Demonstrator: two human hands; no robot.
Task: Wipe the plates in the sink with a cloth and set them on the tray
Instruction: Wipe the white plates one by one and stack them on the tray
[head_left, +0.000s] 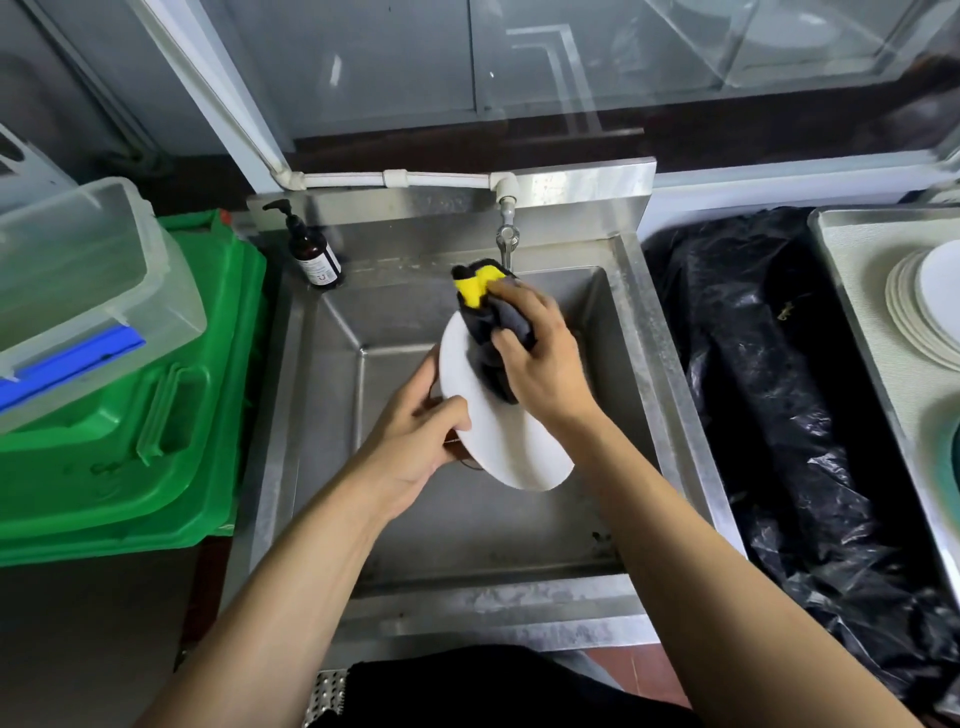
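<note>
my right hand (540, 358) is curling its fingers round the dark cloth (493, 332) with its yellow patch, pressing it on the white plate (498, 431). my left hand (415, 436) is gripping the plate's left edge, tilting it over the steel sink (670, 395). a tap (506, 239) is hanging just beyond, a pump bottle (311, 249) far left. right, past black bags (769, 389), the tray (862, 332) is holding stacked plates (919, 306).
</note>
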